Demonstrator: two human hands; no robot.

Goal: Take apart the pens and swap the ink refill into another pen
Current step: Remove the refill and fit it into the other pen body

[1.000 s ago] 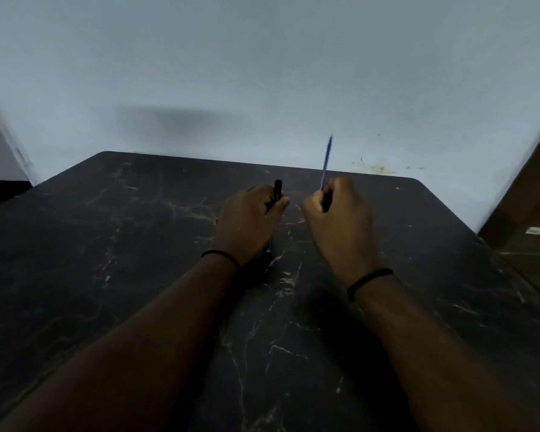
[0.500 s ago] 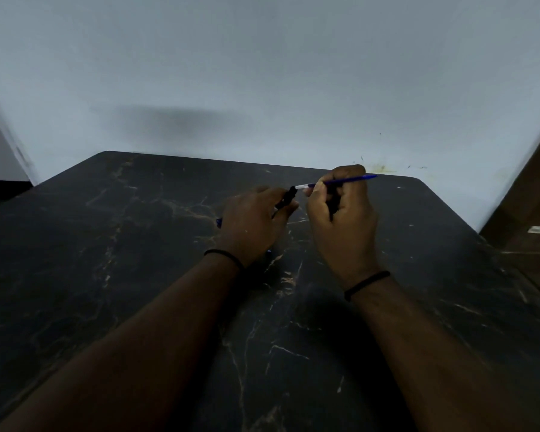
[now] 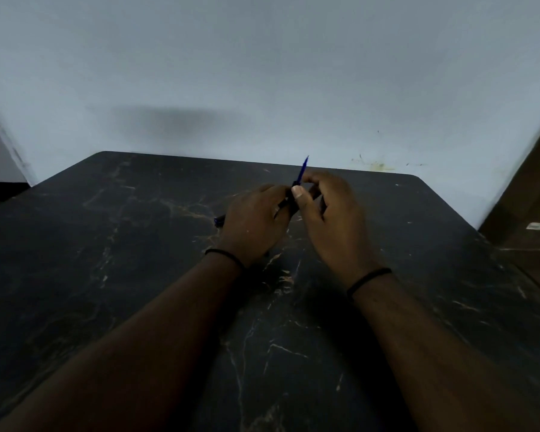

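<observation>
Above the far middle of the dark marble table (image 3: 138, 275), the left hand (image 3: 253, 224) is closed round a black pen barrel (image 3: 286, 202) while the right hand (image 3: 331, 213) pinches the blue refill (image 3: 303, 168) sticking up from it, so the feed probably goes best kept in line with the barrel, unforced.

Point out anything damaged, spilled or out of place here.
Nothing is spilled or broken. The only blemish is a yellowish stain on the wall just above the table edge. The blue refill pokes up between the hands, as the swap requires.
</observation>
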